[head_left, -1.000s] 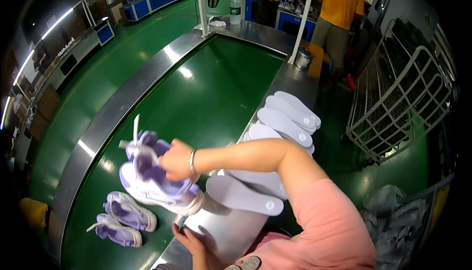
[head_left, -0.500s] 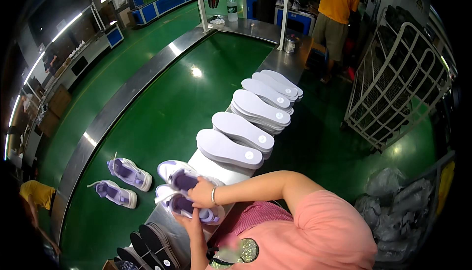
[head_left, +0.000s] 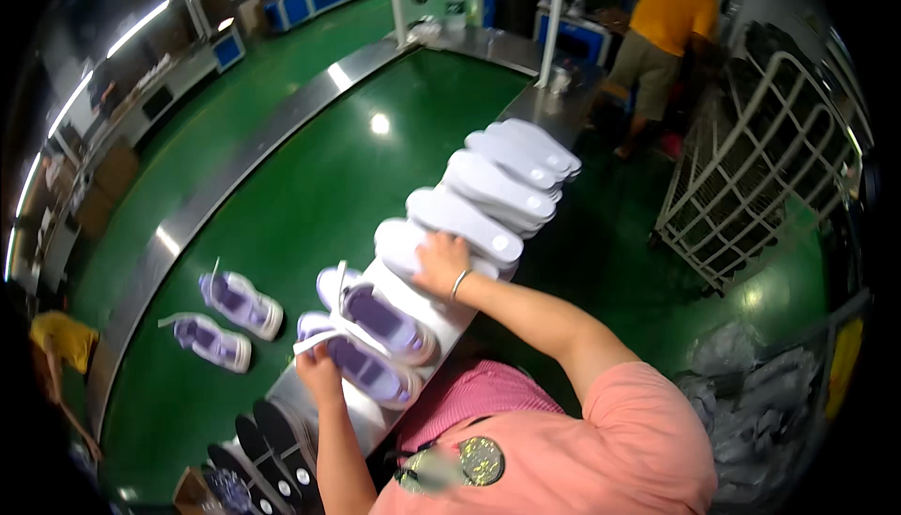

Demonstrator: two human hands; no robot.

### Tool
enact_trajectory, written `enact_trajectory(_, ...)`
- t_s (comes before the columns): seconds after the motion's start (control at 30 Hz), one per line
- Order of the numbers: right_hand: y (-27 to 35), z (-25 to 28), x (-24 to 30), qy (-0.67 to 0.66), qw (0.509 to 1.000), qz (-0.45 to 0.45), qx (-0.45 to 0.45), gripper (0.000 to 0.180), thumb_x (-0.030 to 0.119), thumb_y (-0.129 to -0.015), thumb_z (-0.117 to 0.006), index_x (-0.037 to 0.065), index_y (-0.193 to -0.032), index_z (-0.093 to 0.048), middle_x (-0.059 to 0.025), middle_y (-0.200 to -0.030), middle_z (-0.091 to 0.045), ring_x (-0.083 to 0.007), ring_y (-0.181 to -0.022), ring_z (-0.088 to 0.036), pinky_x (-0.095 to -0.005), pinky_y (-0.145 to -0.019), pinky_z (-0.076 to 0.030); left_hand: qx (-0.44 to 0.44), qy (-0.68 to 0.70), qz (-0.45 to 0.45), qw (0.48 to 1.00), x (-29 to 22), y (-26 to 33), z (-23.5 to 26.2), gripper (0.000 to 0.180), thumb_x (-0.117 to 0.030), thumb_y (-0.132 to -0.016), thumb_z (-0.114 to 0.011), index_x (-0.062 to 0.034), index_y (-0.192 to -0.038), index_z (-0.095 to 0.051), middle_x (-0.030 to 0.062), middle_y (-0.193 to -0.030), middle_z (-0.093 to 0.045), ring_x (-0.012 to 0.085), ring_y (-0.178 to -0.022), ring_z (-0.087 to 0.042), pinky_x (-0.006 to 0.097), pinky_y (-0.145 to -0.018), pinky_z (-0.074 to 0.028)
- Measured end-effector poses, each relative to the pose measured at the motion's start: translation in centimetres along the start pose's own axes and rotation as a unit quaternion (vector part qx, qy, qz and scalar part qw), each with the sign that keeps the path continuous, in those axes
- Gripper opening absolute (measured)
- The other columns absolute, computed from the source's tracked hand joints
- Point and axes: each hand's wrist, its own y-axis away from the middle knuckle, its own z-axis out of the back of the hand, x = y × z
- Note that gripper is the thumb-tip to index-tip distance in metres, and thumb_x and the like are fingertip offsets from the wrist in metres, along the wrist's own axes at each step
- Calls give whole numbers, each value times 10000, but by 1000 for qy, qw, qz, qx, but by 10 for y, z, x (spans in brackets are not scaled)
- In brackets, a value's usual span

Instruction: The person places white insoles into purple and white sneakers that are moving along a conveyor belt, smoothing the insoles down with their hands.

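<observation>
Left hand (head_left: 319, 365) grips the heel end of a purple sneaker (head_left: 361, 365) lying on the steel tabletop (head_left: 375, 421), fingers closed on it; long axis runs from that hand toward lower right, toe away. Second purple sneaker (head_left: 375, 313) lies parallel just beyond. Right hand (head_left: 441, 262) rests flat, fingers spread, on nearest white sole (head_left: 413, 243); row of white soles (head_left: 511, 173) continues beyond it

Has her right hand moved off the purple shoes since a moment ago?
Yes. The right hand left the purple shoes and moved farther along the steel ledge onto the nearest white sole.
</observation>
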Motion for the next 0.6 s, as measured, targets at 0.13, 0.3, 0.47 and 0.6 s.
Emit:
enact_trajectory(0.13, -9, -1, -11, -22, 997, -51, 47, 396, 370, -657, -596, 74, -918, -561, -152, -925, -568, -333, -899, -539, -474, -772, -404, 54, -141, -127, 980, -3, -7, -6, 168, -17, -754, -554, -32, -914, -602, 121, -922, -593, 223, -743, -577, 311, -692, -469)
enact_trajectory(0.3, -6, 15, -32, -74, 997, -4, 12, 374, 312, -662, -703, 52, -882, -549, -119, -911, -579, -304, -875, -548, -412, -727, -434, 146, 106, 197, 964, -25, -9, -7, 192, -254, -830, -576, -66, -793, -584, -3, -642, -506, 91, -578, -470, 232, -513, -391)
enact_trajectory(0.47, 17, 79, -3, -386, 922, 9, -6, 213, 166, -691, -671, 17, -805, -569, -137, -881, -557, -253, -805, -538, -337, -665, -440, 152, 138, 266, 942, -29, 1, 3, 276, -323, -858, -523, -57, -823, -586, 1, -669, -553, 92, -587, -498, 213, -543, -393)
enact_trajectory(0.6, 57, 142, 40, -230, 909, 305, 168, 94, 107, -696, -608, 20, -669, -583, -91, -820, -538, -226, -642, -548, -311, -554, -452, 112, 86, 235, 962, -31, 12, -8, 349, -378, -880, -493, -48, -811, -583, -11, -646, -548, 69, -564, -484, 208, -521, -386)
